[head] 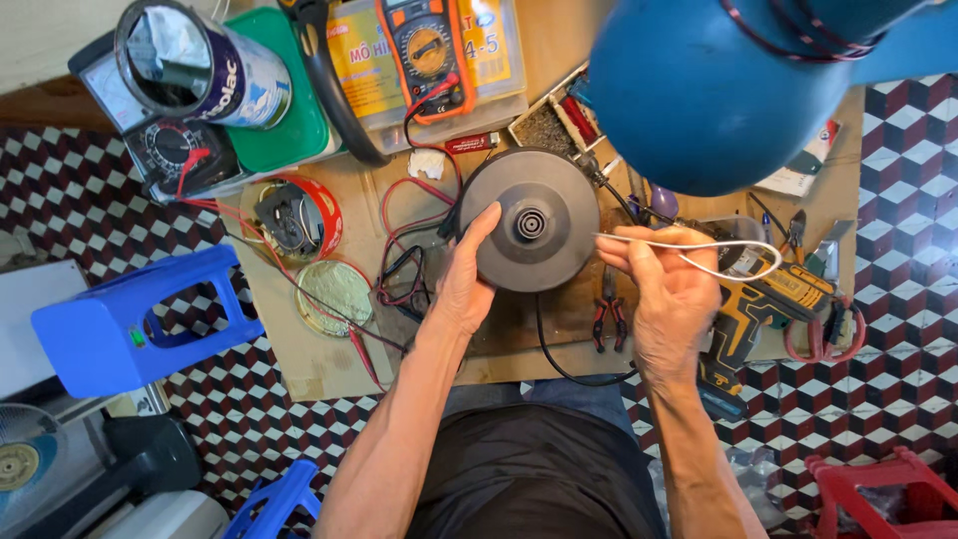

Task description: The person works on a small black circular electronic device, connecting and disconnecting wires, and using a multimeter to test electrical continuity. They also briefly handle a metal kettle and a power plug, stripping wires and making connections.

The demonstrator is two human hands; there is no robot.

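Grey round base (529,225) under left hand (464,284), right hand (664,289) pinching white wire (718,246)

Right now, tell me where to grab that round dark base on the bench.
Grip the round base by its outer rim, from the near left, where the left hand already rests. It lies flat; its centre hub is raised and small, and the right hand holds a white wire alongside.

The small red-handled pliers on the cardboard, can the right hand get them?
Probably yes: the red-handled pliers lie uncovered just beside the right hand, though its fingers pinch a thin white wire.
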